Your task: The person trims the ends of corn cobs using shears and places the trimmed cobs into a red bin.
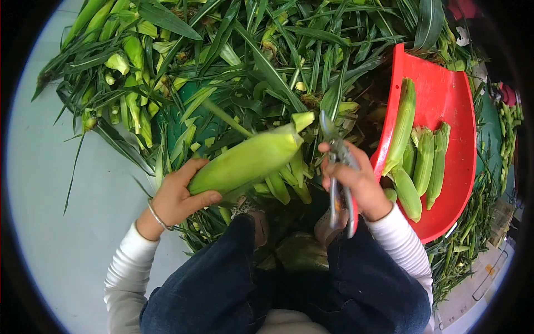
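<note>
My left hand (pixel 181 195) grips the lower end of an ear of corn in its green husk (pixel 246 160), tilted up to the right. A cut stub of stalk (pixel 303 121) shows at its upper end. In my right hand (pixel 358 177) is a pair of pruning shears (pixel 343 160), a little right of the stub, its blades pointing up and slightly blurred. The shears are apart from the ear. A red plastic scoop-shaped container (pixel 452 167) on the right holds several husked-in ears of corn (pixel 423 160).
Cut corn leaves (pixel 267 71) and stalk pieces lie heaped across the top. More unshucked ears (pixel 133 54) lie at the upper left. Trimmings (pixel 288 181) lie near my feet. Further greenery (pixel 463 234) and a light-coloured board (pixel 471 279) are beyond the red container.
</note>
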The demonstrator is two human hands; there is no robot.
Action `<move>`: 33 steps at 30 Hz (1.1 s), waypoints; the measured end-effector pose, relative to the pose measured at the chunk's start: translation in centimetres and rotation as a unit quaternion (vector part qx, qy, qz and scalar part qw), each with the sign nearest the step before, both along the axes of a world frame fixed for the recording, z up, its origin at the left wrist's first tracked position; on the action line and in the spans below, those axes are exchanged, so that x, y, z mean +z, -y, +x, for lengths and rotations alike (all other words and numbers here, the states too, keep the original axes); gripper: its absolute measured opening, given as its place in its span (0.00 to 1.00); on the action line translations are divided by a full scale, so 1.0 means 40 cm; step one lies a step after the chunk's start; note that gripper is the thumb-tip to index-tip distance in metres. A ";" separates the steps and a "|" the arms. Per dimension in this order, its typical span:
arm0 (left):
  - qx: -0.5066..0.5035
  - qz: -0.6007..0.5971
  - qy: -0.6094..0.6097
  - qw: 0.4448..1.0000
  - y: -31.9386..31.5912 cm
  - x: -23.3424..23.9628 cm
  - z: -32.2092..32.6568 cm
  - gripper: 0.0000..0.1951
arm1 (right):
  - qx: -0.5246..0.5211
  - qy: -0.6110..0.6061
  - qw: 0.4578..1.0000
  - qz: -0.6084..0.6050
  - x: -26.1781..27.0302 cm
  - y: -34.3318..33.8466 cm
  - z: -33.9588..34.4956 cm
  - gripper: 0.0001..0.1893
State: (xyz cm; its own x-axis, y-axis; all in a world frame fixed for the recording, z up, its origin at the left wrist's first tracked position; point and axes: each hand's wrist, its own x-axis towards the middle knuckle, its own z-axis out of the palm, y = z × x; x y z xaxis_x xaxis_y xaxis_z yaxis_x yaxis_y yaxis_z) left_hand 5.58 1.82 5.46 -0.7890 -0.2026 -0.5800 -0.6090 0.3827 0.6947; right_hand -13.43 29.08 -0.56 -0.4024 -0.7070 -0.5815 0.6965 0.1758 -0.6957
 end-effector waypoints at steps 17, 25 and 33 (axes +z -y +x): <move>0.327 0.331 -0.116 0.877 -0.121 -0.167 -0.157 0.15 | 0.199 -0.155 0.967 -0.011 0.012 0.074 0.059 0.30; -0.053 -0.094 -0.183 0.977 -0.083 -0.124 -0.156 0.28 | 0.227 -0.474 0.851 0.009 0.031 0.091 0.007 0.27; -0.079 0.034 -0.215 0.973 -0.063 -0.128 -0.169 0.24 | 0.164 -0.383 0.907 0.065 0.043 0.069 0.047 0.19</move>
